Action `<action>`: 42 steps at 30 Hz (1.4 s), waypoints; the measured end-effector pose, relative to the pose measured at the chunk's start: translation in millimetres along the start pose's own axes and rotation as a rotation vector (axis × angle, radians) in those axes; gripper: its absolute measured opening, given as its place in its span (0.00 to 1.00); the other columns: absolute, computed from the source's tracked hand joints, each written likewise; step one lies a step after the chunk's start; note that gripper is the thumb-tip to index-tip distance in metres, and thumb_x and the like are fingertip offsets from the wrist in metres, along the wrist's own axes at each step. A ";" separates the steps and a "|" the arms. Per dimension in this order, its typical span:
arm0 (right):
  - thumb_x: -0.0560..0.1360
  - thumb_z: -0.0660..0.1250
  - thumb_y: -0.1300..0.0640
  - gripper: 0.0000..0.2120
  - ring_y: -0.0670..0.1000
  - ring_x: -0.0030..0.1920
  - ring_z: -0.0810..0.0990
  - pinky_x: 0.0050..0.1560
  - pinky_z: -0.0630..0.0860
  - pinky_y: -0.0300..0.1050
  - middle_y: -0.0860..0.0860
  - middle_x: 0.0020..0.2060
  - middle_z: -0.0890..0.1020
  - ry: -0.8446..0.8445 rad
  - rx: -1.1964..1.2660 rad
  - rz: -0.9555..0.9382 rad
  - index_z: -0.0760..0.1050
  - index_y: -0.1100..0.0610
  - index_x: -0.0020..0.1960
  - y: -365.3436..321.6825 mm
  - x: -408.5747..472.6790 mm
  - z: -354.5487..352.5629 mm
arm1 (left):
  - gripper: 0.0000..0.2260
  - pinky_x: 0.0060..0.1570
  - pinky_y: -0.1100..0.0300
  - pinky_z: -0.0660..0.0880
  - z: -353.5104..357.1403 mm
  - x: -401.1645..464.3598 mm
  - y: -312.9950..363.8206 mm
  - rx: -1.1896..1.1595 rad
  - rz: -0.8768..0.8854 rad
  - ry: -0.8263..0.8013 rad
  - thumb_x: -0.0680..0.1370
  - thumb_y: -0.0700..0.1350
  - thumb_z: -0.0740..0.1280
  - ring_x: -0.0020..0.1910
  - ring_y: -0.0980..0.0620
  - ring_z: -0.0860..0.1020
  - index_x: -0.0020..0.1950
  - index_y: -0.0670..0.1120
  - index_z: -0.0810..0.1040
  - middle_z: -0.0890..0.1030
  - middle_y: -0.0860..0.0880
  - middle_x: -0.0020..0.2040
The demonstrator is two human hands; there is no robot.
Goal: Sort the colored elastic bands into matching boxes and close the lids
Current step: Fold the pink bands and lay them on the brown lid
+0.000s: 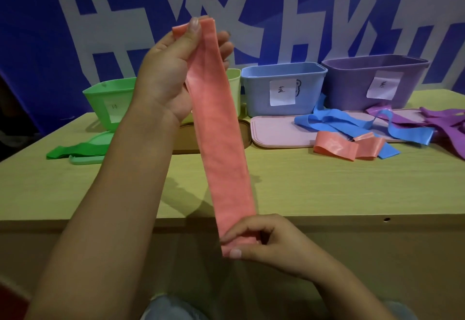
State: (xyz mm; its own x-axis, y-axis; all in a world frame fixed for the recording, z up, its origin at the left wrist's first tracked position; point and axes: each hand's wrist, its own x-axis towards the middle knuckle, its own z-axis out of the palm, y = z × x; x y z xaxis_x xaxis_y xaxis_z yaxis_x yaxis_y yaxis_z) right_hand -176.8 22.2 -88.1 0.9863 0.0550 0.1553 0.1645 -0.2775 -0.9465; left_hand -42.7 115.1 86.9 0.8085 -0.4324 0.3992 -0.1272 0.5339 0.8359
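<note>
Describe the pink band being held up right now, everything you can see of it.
The pink band is a flat, wide strip of matte, rubbery-looking elastic, salmon pink, doubled on itself. It is held taut, nearly upright and slanting, above the table's near edge. The left hand pinches its top end; the right hand pinches its bottom end. It touches nothing else.

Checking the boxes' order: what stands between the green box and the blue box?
In the head view, a pale yellow-green box stands between the green box and the blue box, mostly hidden behind the left hand and pink band.
</note>
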 end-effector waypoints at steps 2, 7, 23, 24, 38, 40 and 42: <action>0.68 0.75 0.62 0.11 0.38 0.45 0.79 0.48 0.74 0.33 0.40 0.39 0.83 -0.014 0.013 0.002 0.82 0.46 0.44 2.4 -1.7 0.7 | 0.06 0.41 0.59 0.79 -0.9 1.9 -0.1 0.002 -0.003 0.002 0.79 0.43 0.64 0.42 0.50 0.84 0.52 0.42 0.78 0.85 0.44 0.43; 0.66 0.77 0.61 0.12 0.39 0.44 0.80 0.50 0.76 0.38 0.42 0.38 0.83 -0.016 0.038 0.029 0.83 0.44 0.41 8.6 -4.7 3.2 | 0.06 0.40 0.59 0.79 -1.6 3.6 -0.6 -0.002 -0.008 0.011 0.79 0.42 0.64 0.41 0.51 0.84 0.52 0.42 0.78 0.85 0.45 0.41; 0.68 0.75 0.52 0.13 0.45 0.54 0.80 0.60 0.74 0.44 0.45 0.48 0.84 -0.138 -0.009 0.144 0.82 0.45 0.52 32.5 -9.1 -4.1 | 0.14 0.42 0.58 0.79 -4.5 -17.6 -16.4 0.079 -0.024 0.045 0.78 0.36 0.63 0.42 0.50 0.84 0.63 0.40 0.71 0.85 0.46 0.39; 0.67 0.74 0.48 0.14 0.45 0.55 0.80 0.61 0.74 0.45 0.45 0.50 0.84 -0.139 -0.017 0.145 0.82 0.44 0.52 33.2 -10.5 -5.7 | 0.16 0.42 0.57 0.79 -3.7 -18.9 -18.6 0.087 -0.030 0.042 0.77 0.35 0.63 0.42 0.49 0.84 0.65 0.40 0.69 0.85 0.46 0.39; 0.62 0.63 0.35 0.22 0.37 0.48 0.79 0.46 0.76 0.33 0.37 0.48 0.81 0.259 -0.466 0.183 0.76 0.36 0.54 -44.1 -42.3 -105.5 | 0.13 0.41 0.58 0.80 1.4 -51.4 -44.7 0.124 -0.050 -0.120 0.78 0.29 0.55 0.47 0.48 0.84 0.48 0.41 0.77 0.85 0.45 0.43; 0.66 0.64 0.37 0.21 0.37 0.47 0.77 0.44 0.73 0.34 0.39 0.52 0.79 0.457 -0.553 0.234 0.75 0.40 0.58 -33.9 -22.5 -130.6 | 0.13 0.43 0.55 0.81 0.1 -55.4 -58.0 0.123 -0.083 -0.142 0.78 0.29 0.55 0.48 0.47 0.84 0.47 0.40 0.77 0.84 0.43 0.45; 0.73 0.65 0.43 0.22 0.44 0.50 0.75 0.49 0.73 0.42 0.48 0.61 0.76 0.603 -0.689 0.345 0.70 0.44 0.66 -14.3 1.6 -157.2 | 0.14 0.45 0.53 0.81 -1.9 -58.2 -69.1 0.116 -0.103 -0.147 0.77 0.28 0.55 0.48 0.45 0.83 0.44 0.39 0.78 0.84 0.41 0.45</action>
State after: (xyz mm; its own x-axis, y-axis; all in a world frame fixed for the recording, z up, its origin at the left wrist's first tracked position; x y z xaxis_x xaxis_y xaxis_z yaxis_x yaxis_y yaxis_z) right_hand -176.2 -124.6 -29.8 0.7885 -0.5812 0.2009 -0.3542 -0.6963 -0.6243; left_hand -79.8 104.8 5.1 0.7294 -0.5860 0.3530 -0.1204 0.3979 0.9095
